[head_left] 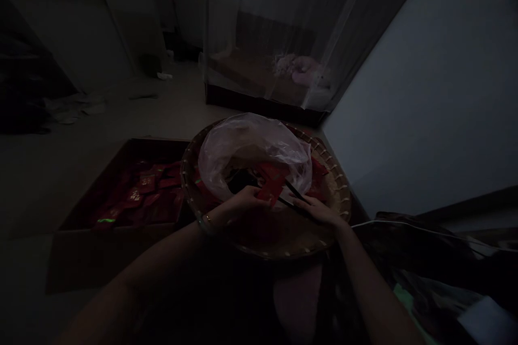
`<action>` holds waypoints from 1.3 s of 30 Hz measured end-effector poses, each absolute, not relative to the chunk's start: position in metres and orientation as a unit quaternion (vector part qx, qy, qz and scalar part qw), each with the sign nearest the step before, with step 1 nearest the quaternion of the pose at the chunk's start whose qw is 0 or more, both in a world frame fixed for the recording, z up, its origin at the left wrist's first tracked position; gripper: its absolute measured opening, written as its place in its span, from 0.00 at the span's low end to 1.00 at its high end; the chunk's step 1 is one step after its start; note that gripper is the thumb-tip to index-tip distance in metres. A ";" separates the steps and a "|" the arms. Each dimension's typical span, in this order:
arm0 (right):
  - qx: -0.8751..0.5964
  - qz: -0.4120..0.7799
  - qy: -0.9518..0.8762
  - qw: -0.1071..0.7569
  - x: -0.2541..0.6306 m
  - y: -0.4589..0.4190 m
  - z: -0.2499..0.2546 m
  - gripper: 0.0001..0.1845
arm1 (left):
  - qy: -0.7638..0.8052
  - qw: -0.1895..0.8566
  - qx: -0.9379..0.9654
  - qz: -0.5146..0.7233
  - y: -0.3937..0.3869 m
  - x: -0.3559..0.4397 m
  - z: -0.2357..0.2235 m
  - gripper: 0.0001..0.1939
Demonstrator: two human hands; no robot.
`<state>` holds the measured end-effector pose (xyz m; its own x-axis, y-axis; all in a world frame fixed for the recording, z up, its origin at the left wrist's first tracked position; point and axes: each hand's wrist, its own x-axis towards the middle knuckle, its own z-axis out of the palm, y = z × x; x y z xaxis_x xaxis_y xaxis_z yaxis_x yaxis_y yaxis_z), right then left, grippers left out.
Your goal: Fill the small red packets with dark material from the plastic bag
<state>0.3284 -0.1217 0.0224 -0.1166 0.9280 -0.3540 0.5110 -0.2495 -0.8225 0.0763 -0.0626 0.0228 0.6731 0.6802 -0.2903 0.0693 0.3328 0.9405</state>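
Note:
The room is dim. My left hand (pixel 246 202), with a bangle and a gold ring-like band at the wrist, pinches a red paper envelope (pixel 270 188) above a round woven bamboo tray (pixel 324 170). My right hand (pixel 318 210) lies close by, its fingers against thin dark sticks (pixel 292 190). The dimness hides whether it grips them. A crumpled clear plastic bag (pixel 246 153) fills the tray's far half, with more red envelopes (pixel 318 172) showing at its edge.
A cardboard box (pixel 113 248) full of red envelopes stands left of the tray, touching its rim. A net-draped bed (pixel 259 64) stands ahead, a pale wall (pixel 421 91) rises right, and dark fabric (pixel 429 264) lies at lower right. Pale items lie on the floor at left.

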 end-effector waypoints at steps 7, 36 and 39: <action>-0.627 0.519 -0.520 0.259 0.318 -0.124 0.022 0.40 | 0.353 0.752 0.518 0.201 -0.068 0.087 0.029 0.15; -0.629 0.340 -0.643 0.273 0.302 -0.119 0.030 0.21 | 0.330 0.740 0.561 0.172 -0.066 0.082 0.024 0.24; -0.617 0.345 -0.652 0.273 0.300 -0.120 0.034 0.20 | 0.319 0.742 0.564 0.174 -0.065 0.081 0.023 0.26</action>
<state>0.3005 -0.1196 0.0339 -0.0880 0.9936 -0.0702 0.6158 -0.0011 -0.7879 0.0806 -0.0655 0.0232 0.7359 0.6181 -0.2765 0.1014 0.3032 0.9475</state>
